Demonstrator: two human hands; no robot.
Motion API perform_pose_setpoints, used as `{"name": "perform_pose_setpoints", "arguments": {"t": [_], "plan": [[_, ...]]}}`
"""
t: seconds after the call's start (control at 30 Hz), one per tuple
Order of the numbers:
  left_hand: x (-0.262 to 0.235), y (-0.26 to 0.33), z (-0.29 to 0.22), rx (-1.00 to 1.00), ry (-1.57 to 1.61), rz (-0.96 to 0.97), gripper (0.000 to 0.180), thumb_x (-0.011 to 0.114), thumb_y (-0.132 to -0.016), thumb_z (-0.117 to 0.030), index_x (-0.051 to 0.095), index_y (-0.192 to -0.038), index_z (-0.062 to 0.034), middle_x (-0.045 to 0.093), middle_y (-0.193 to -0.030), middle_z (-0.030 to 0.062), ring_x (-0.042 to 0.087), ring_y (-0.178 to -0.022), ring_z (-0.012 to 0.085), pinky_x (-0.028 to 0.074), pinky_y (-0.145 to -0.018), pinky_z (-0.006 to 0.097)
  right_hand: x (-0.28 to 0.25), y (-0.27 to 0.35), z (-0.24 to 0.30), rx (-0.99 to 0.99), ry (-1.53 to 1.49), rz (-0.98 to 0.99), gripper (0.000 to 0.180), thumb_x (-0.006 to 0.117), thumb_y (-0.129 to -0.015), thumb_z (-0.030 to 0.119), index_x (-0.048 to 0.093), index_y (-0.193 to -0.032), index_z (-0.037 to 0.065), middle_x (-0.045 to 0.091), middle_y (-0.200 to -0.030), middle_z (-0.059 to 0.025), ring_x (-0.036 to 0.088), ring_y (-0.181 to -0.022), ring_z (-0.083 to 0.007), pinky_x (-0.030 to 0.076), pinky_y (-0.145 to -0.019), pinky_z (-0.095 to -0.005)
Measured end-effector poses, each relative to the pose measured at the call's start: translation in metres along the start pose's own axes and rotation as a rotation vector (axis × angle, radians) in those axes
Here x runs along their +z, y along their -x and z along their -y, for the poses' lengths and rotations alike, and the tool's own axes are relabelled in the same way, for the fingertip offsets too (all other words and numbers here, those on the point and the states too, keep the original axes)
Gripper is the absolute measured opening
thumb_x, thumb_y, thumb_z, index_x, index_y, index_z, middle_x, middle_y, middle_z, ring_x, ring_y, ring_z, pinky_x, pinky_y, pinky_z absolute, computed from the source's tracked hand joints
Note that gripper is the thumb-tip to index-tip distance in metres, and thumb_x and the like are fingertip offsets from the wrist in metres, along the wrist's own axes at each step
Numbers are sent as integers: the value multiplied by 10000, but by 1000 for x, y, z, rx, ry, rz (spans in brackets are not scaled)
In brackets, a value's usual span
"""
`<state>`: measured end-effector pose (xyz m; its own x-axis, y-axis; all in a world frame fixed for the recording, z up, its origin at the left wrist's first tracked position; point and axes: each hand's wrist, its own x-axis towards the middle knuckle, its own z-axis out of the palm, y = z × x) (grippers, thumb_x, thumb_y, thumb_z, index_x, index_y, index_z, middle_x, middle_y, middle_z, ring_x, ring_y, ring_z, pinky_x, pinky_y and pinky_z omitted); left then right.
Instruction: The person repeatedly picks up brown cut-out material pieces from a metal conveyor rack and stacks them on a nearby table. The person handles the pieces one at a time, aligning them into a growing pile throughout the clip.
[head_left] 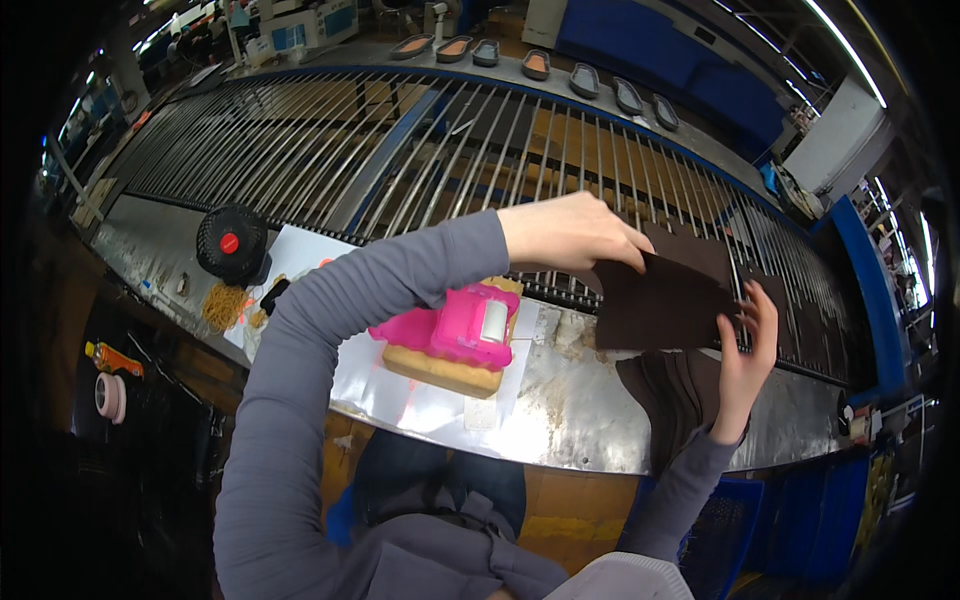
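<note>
My left hand (585,235) reaches across to the right, its fingers pinching the upper edge of a dark brown flat sheet (660,305), leather-like in look. At that sheet's right edge is my right hand (750,350), thumb and fingers apart; the thumb tip overlaps the sheet's corner. Below the sheet, a fanned stack of dark brown curved pieces (675,395) lies on the metal table, beside my right wrist. More dark brown pieces (790,305) rest on the metal rods behind my hands.
Under my left forearm, a bright pink pad (455,325) sits on a yellow sponge-like block (440,372) over white paper (375,395). A black round container with a red knob (229,243) and tan rubber bands (224,306) are left. Shallow trays (585,80) line the far ledge beyond the rod conveyor (300,130).
</note>
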<state>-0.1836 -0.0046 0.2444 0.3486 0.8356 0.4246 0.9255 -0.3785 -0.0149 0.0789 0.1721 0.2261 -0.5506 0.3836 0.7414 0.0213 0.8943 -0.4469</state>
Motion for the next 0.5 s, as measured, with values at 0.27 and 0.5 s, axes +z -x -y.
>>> {"name": "perform_pose_setpoints", "arguments": {"t": [0.27,0.5], "plan": [[-46,17,69,-107,-290,-293,313,616,-757,59,699,-1037,-56,550,-1415,52,570,-1240,252,547,-894,340,161,-78,-71,203,-429,164,277,578,-949,46,619,-1218,-7,703,-1100,-89,664,-949,-181,508,-812,-291],[-58,164,30,-651,-46,-341,382,601,-826,84,682,-1173,-54,529,-1424,139,511,-1310,330,443,-1053,400,323,-60,-152,1040,-1166,9,424,335,-1046,70,380,-1462,138,540,-1341,-74,635,-1036,-264,546,-809,-452]]}}
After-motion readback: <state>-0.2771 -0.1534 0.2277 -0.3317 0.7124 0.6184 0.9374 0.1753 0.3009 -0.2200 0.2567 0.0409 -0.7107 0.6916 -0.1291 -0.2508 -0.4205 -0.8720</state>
